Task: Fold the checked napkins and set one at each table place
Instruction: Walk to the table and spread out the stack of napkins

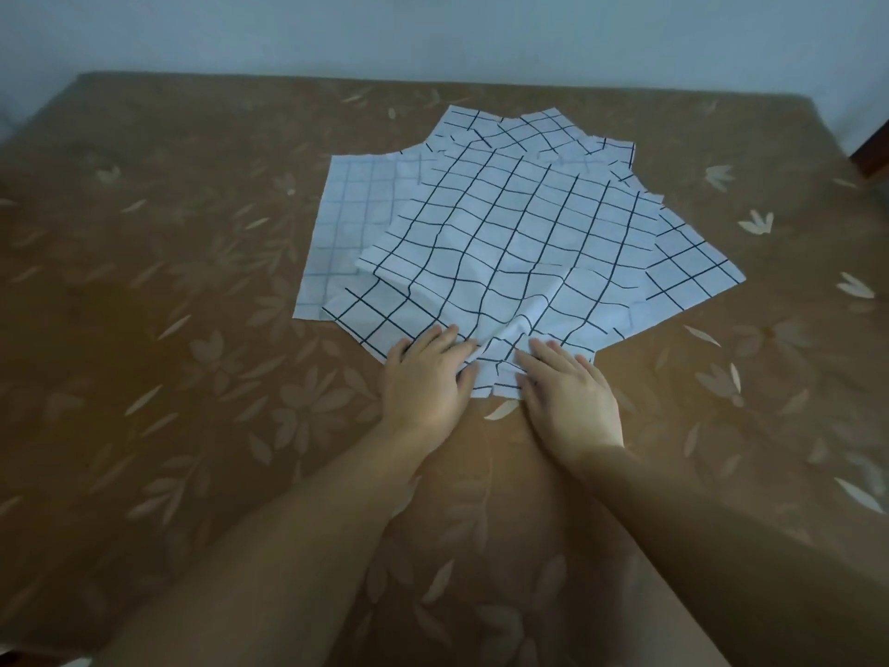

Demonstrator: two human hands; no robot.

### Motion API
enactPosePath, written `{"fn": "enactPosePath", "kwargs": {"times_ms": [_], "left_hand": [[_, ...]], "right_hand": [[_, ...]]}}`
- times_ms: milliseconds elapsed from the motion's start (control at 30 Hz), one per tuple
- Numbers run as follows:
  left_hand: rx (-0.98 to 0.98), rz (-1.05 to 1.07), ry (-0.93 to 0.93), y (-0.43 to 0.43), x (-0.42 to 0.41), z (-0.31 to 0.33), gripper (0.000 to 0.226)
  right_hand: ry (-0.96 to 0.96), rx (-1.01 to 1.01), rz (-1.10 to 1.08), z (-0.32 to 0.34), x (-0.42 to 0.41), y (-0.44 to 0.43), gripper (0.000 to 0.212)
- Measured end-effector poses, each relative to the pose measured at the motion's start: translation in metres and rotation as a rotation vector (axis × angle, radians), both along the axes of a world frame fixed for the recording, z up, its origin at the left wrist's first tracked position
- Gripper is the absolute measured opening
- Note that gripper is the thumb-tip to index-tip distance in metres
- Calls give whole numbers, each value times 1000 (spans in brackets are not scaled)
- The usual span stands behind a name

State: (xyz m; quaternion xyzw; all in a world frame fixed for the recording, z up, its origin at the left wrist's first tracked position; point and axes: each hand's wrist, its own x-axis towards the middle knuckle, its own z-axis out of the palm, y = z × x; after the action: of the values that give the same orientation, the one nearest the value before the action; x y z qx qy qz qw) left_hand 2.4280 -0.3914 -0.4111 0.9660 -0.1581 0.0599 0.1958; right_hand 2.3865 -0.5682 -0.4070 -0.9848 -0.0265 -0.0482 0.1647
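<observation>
1. A brown tablecloth with a pale flower-and-leaf print covers the table, and the 9 o'clock side of it lies in shadow.
2. The pile of checked napkins is fanned out around the table's middle, each one turned at a different angle. At its 9 o'clock edge lies a faintly lined napkin, flat and partly covered by the others.
3. The left hand is at the pile's 6 o'clock edge. It lies palm down with the fingers nearly straight on the cloth and the thumb against the hem, and it grips nothing that can be seen.
4. The top napkin has bold dark lines and runs from the middle towards 6 o'clock. Its near edge is rucked into a ridge between the two hands.
5. The right hand is just beside the left, flat with the fingers spread, its fingertips resting on that near edge.
6. Another bold-lined napkin sticks out at 3 o'clock.
7. A dark brown object at 2 o'clock is cut off by the frame edge.
</observation>
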Motion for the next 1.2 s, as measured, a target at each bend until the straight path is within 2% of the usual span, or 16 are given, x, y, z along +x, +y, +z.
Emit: {"fn": "enactPosePath", "kwargs": {"times_ms": [100, 200, 367, 467, 667, 767, 900, 1000, 1067, 1200], "left_hand": [[-10, 9, 63, 1, -17, 6, 29], [-19, 1, 29, 3, -35, 13, 24], [-60, -70, 85, 0, -76, 25, 41], [-55, -119, 87, -11, -108, 37, 35], [-59, -198, 167, -30, -154, 57, 40], [-36, -188, 177, -31, -157, 58, 29], [-33, -173, 151, -29, -153, 56, 20], [-35, -178, 156, -32, -146, 48, 24], [-34, -206, 162, -36, -139, 41, 30], [-42, -238, 96, -44, -125, 27, 33]], "right_hand": [[15, 5, 35, 8, -16, -9, 21], [89, 15, 99, 21, -37, -23, 25], [76, 6, 187, 42, -84, -52, 21], [65, -14, 234, 49, -111, -67, 19], [214, -155, 360, 67, -149, -101, 34], [268, -228, 423, 74, -159, -117, 36], [340, -271, 453, 75, -167, -136, 46], [356, -237, 435, 74, -167, -139, 48], [287, -192, 344, 68, -162, -135, 42], [122, -107, 185, 47, -143, -110, 11]]}}
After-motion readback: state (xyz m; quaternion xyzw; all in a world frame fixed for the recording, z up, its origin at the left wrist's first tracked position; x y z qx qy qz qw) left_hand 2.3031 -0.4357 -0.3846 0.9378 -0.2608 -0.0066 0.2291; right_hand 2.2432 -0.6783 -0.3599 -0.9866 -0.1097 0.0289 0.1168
